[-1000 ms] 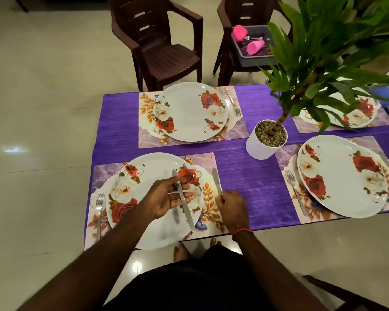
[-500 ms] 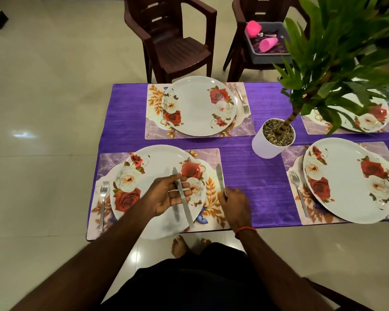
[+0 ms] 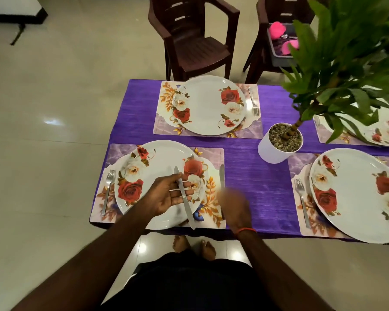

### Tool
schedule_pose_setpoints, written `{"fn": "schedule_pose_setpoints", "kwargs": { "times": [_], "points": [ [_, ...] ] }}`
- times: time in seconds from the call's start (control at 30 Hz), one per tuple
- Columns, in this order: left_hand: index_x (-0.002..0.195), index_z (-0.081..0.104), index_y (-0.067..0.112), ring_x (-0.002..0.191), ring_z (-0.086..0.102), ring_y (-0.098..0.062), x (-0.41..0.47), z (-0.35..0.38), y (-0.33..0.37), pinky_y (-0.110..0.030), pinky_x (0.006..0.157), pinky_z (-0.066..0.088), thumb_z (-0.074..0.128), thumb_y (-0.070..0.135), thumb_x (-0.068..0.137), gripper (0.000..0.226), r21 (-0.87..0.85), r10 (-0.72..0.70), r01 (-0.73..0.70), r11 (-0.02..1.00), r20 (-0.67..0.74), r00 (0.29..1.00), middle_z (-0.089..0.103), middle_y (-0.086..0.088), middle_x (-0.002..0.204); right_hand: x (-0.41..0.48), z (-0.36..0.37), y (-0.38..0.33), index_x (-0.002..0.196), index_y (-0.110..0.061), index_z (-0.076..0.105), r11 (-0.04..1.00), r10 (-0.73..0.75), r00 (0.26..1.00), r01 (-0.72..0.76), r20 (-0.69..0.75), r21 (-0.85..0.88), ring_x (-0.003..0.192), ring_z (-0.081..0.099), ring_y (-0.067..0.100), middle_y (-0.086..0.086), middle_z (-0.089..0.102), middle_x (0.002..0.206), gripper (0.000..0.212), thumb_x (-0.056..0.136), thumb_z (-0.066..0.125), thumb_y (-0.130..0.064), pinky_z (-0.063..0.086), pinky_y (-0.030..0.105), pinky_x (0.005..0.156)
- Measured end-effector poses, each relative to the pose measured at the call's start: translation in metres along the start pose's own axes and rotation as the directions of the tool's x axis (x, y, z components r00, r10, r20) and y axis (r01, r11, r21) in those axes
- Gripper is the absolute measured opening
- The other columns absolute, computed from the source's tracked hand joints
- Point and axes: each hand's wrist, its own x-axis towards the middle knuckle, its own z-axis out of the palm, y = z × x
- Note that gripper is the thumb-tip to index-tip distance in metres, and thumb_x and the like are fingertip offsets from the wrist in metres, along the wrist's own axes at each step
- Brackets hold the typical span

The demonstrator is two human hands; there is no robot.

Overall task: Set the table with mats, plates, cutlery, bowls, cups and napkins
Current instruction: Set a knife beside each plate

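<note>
On the counter, purple-clothed, four places laid round a centre plant.

- Chairs: two brown, off the counter's 12 o'clock edge. Left chair bare-seated; right chair carries a grey bin with pink cups inside.
- Mats: near mat at 7 o'clock of the pot, far mat at 10, right mat at 4, a fourth partly under leaves at 2.
- Plates: one floral plate per mat. Near plate sits under the left hand; far plate and right plate lie uncovered.
- Pot: white, gravel-topped, standing between the mats.
- Left hand: palm up over the near plate, fingers mostly straight, thumb pinning a knife across them. Blade tip points to 12, handle to 6.
- Right hand: motion-blurred at the near mat's 3 o'clock edge; whether the fingers are open or closed, cannot tell. Red band at the wrist.
- Second knife: flat on the near mat, at 3 o'clock of the near plate, just beyond the right hand.
- Forks: near fork at 9 o'clock of its plate; far fork at 3 of its plate; right fork at 9 of its plate.
</note>
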Motion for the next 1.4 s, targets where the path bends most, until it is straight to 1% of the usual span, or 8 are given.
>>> {"fn": "schedule_pose_setpoints", "kwargs": {
  "times": [0.3, 0.37, 0.5, 0.73, 0.87, 1.07, 1.17, 1.4],
  "points": [
    [0.120, 0.066, -0.002, 0.097, 0.074, -0.039, -0.012, 0.006, -0.013, -0.046, 0.078, 0.063, 0.054, 0.019, 0.103, 0.029, -0.028, 0.031, -0.033, 0.999, -0.063, 0.998, 0.074, -0.021, 0.111, -0.001, -0.014, 0.006, 0.109, -0.021, 0.065, 0.997, -0.072, 0.997, 0.073, -0.012, 0.028, 0.085, 0.065, 0.015, -0.001, 0.067, 0.095, 0.034, 0.101, 0.048, -0.050, 0.058, 0.033, 0.073],
    [0.122, 0.065, -0.003, 0.098, 0.074, -0.040, -0.015, 0.005, -0.013, -0.047, 0.080, 0.063, 0.052, 0.014, 0.103, 0.028, -0.038, 0.050, -0.052, 0.998, -0.065, 0.997, 0.073, -0.022, 0.113, 0.000, -0.024, -0.001, 0.119, -0.020, 0.067, 0.984, -0.148, 0.987, 0.153, -0.060, 0.091, 0.089, 0.065, 0.015, -0.001, 0.070, 0.102, 0.032, 0.099, 0.055, -0.044, 0.056, 0.032, 0.075],
    [0.122, 0.065, -0.005, 0.102, 0.071, -0.044, -0.023, 0.003, -0.010, -0.050, 0.082, 0.062, 0.054, 0.010, 0.101, 0.028, -0.065, 0.088, -0.093, 0.994, -0.070, 0.994, 0.071, -0.026, 0.116, 0.001, -0.044, -0.035, 0.106, -0.019, 0.075, 0.901, -0.344, 0.934, 0.357, -0.094, 0.248, 0.082, 0.064, 0.011, -0.003, 0.073, 0.095, 0.021, 0.097, 0.064, -0.034, 0.053, 0.024, 0.070],
    [0.122, 0.068, 0.001, 0.096, 0.074, -0.034, -0.041, -0.016, -0.002, -0.043, 0.073, 0.062, 0.049, -0.006, 0.098, 0.031, -0.079, 0.200, -0.210, 0.974, -0.126, 0.972, 0.072, -0.021, 0.116, -0.007, -0.037, -0.113, 0.101, -0.025, 0.076, 0.816, -0.533, 0.843, 0.487, 0.077, 0.310, 0.078, 0.064, 0.007, -0.009, 0.074, 0.092, 0.018, 0.092, 0.069, -0.039, 0.056, 0.029, 0.073],
    [0.119, 0.070, 0.006, 0.095, 0.073, -0.031, -0.050, -0.040, 0.006, -0.042, 0.079, 0.061, 0.049, -0.008, 0.093, 0.036, -0.066, 0.240, -0.254, 0.965, -0.164, 0.957, 0.073, -0.021, 0.116, -0.010, -0.022, -0.149, 0.098, -0.023, 0.078, 0.784, -0.548, 0.819, 0.430, 0.173, 0.448, 0.073, 0.065, 0.009, -0.010, 0.073, 0.082, 0.017, 0.091, 0.071, -0.036, 0.055, 0.031, 0.070],
    [0.122, 0.064, 0.002, 0.092, 0.074, -0.032, -0.059, -0.096, 0.021, -0.043, 0.074, 0.064, 0.050, -0.008, 0.096, 0.031, -0.153, 0.267, -0.288, 0.945, -0.147, 0.952, 0.074, -0.021, 0.109, -0.013, -0.002, -0.203, 0.094, -0.017, 0.078, 0.779, -0.437, 0.842, 0.177, 0.317, 0.601, 0.070, 0.066, 0.004, -0.008, 0.073, 0.080, 0.010, 0.089, 0.074, -0.025, 0.046, 0.014, 0.061],
    [0.117, 0.068, 0.004, 0.093, 0.075, -0.033, -0.062, -0.126, 0.027, -0.048, 0.082, 0.062, 0.055, 0.000, 0.099, 0.022, -0.202, 0.273, -0.298, 0.933, -0.146, 0.951, 0.075, -0.020, 0.107, -0.018, 0.006, -0.231, 0.091, -0.013, 0.076, 0.747, -0.386, 0.826, 0.018, 0.412, 0.664, 0.065, 0.064, 0.006, -0.001, 0.074, 0.078, 0.010, 0.092, 0.070, -0.020, 0.047, 0.017, 0.055],
    [0.117, 0.071, 0.009, 0.094, 0.072, -0.032, -0.077, -0.236, 0.071, -0.045, 0.077, 0.063, 0.063, 0.005, 0.096, 0.022, -0.190, 0.283, -0.297, 0.936, -0.100, 0.954, 0.073, -0.019, 0.109, -0.037, 0.053, -0.335, 0.089, -0.007, 0.075, 0.716, -0.317, 0.840, -0.093, 0.441, 0.692, 0.067, 0.066, 0.019, 0.009, 0.073, 0.076, 0.012, 0.094, 0.066, -0.014, 0.056, 0.034, 0.066]
  ]
}}
